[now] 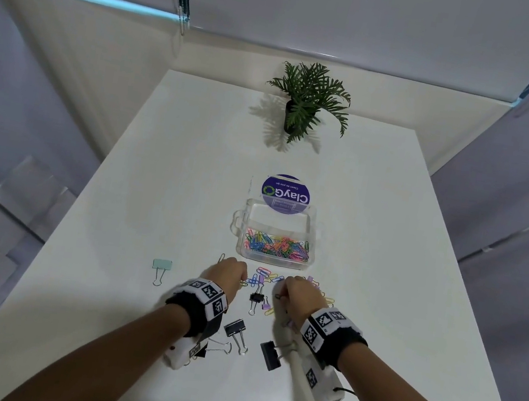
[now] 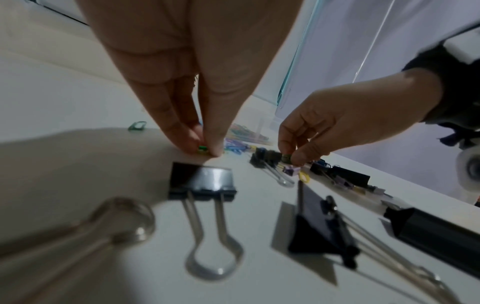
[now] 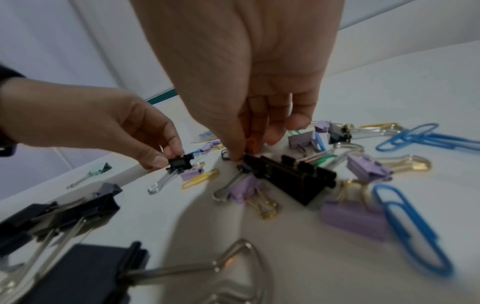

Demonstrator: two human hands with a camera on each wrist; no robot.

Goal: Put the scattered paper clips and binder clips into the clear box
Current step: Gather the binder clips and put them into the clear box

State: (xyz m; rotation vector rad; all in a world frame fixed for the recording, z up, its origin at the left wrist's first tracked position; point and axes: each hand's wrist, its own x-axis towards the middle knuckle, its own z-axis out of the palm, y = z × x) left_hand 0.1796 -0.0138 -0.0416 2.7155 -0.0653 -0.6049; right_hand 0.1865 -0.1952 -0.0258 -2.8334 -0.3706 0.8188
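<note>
The clear box (image 1: pixel 313 242) stands mid-table with several coloured paper clips (image 1: pixel 276 247) inside. Just in front of it lie loose paper clips (image 1: pixel 265 274), lilac binder clips (image 3: pixel 369 170) and black binder clips (image 1: pixel 235 329); a mint binder clip (image 1: pixel 161 265) sits apart at the left. My left hand (image 2: pixel 205 151) is down on the table and pinches a small green paper clip (image 2: pixel 202 148) between thumb and fingers. My right hand (image 3: pixel 246 152) pinches a small dark paper clip (image 1: pixel 278 296) at the edge of the pile, beside a large black binder clip (image 3: pixel 291 179).
A potted plant (image 1: pixel 300 109) stands at the far end of the white table (image 1: pixel 155 183). A round purple ClayGo sticker (image 1: pixel 286 193) lies right behind the box. More black binder clips (image 1: pixel 270 355) lie near my wrists. Grey walls close in on both sides.
</note>
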